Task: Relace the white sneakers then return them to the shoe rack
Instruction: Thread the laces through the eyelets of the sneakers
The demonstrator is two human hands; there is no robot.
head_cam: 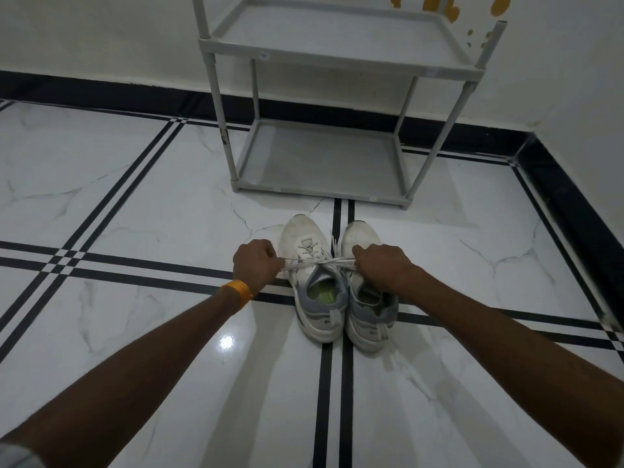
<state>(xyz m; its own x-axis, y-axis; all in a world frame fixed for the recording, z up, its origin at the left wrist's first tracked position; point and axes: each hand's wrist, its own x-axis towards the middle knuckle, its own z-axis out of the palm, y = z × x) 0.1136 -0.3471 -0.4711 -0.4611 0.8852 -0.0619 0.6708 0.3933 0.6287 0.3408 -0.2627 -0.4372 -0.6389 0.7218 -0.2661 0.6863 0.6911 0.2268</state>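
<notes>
1. Fingers of my left hand (258, 261) were curled shut around one end of the white lace (317, 262), and my right hand (380, 268) was clenched on the other end, so both grips were clamped on the same lace.
2. Between the two fists the lace ran taut and nearly level across the top of the left sneaker (315, 282), just above its tongue.
3. On my left wrist I wore an orange bangle (238, 292).
4. Beside that shoe stood the right sneaker (366, 298), touching it side to side; my right hand lay over its laced part, so I could not tell how its own lacing stood.
5. Both white sneakers sat upright on the floor (135, 204), toes pointing away from me, grey heels toward me, over a crossing of black stripes in the white marble tiles.
6. Just beyond their toes stood the grey shoe rack (317, 160), against the white wall (101, 35), with two shelves in view.
7. A black skirting (118, 92) ran along the foot of the wall.
</notes>
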